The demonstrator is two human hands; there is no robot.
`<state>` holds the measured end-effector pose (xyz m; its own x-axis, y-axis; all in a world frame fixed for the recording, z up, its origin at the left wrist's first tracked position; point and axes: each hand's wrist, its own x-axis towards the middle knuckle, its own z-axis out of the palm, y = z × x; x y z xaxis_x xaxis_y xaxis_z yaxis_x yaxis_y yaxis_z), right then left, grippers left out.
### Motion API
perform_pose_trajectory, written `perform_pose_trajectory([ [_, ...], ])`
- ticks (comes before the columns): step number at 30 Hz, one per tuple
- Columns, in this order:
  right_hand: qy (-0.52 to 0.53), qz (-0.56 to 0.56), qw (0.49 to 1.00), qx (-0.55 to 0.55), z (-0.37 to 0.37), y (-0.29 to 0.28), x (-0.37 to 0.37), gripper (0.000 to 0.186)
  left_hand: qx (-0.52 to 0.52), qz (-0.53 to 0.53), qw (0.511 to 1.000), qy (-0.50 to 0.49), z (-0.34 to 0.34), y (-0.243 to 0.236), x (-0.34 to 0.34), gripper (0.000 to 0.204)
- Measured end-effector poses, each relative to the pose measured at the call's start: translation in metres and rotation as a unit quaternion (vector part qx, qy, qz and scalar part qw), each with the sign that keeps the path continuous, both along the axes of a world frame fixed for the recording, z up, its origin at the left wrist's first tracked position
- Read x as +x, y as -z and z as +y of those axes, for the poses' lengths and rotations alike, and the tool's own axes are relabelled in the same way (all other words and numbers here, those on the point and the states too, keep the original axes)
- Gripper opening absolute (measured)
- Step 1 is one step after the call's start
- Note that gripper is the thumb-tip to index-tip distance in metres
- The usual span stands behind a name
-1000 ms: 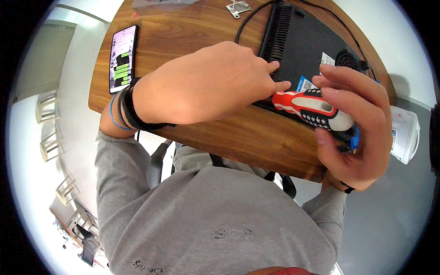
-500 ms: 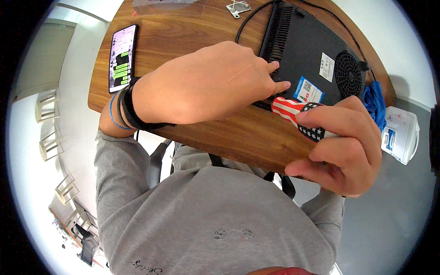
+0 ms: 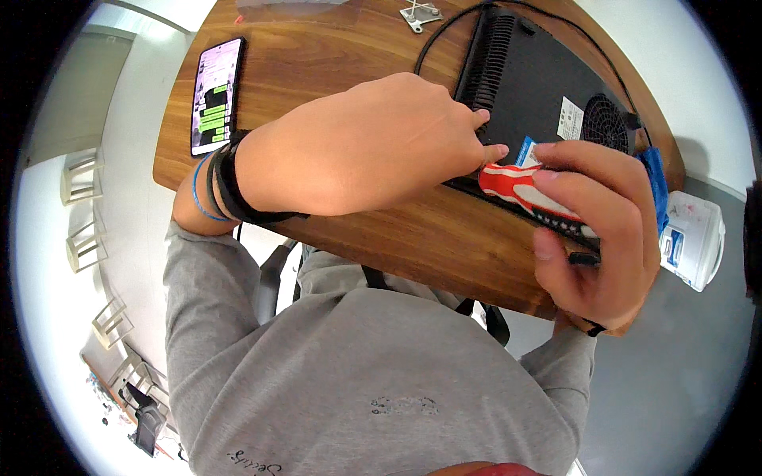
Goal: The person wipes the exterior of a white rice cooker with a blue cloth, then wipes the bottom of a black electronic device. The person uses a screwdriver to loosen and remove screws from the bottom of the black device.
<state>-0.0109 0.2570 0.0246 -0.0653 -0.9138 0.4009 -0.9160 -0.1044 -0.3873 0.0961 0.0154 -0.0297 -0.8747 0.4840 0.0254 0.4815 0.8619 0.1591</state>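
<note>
A black flat appliance (image 3: 536,87), which looks like an induction cooker, lies with its vented underside up on the wooden table. My left hand (image 3: 373,147) reaches over its near left edge, palm down. Its thumb and forefinger are apart and seem to rest on the casing; the other fingers are hidden. Just below that thumb, my right hand (image 3: 607,226) grips a thick tool handle (image 3: 516,186) patterned with red and white stripes and white stars on black. The handle's striped end points at the left thumb, and I cannot see any working tip.
A lit phone (image 3: 216,99) lies at the table's left. A black cable (image 3: 429,44) loops behind the appliance. Far back sits a small metal bracket (image 3: 419,14). Beyond the right edge are a blue cloth (image 3: 655,186) and a white plastic tub (image 3: 692,242).
My right hand has turned the striped handle, so more stripes and fewer stars show, and its fingers have shifted upward around it. My left hand has barely moved.
</note>
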Motion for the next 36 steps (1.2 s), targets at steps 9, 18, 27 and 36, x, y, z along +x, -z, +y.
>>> perform_pose_trajectory([
  [9, 0.048, 0.027, 0.992, 0.112, 0.01, -0.012, 0.01, 0.054, 0.016, 0.029, 0.999, 0.003, -0.001, 0.004, 0.002, 0.044],
  [18, -0.087, -0.032, 0.996, 0.017, 0.005, -0.002, -0.003, 0.052, 0.037, 0.058, 0.997, 0.019, -0.003, 0.009, 0.002, 0.041],
  [27, 0.063, 0.007, 0.993, 0.102, 0.016, -0.012, 0.007, 0.067, 0.036, 0.048, 0.998, 0.014, -0.003, 0.008, 0.002, 0.039],
  [36, -0.081, 0.007, 0.997, 0.015, 0.007, -0.001, -0.003, 0.061, 0.06, 0.052, 0.997, 0.018, -0.004, 0.009, 0.001, 0.04],
])
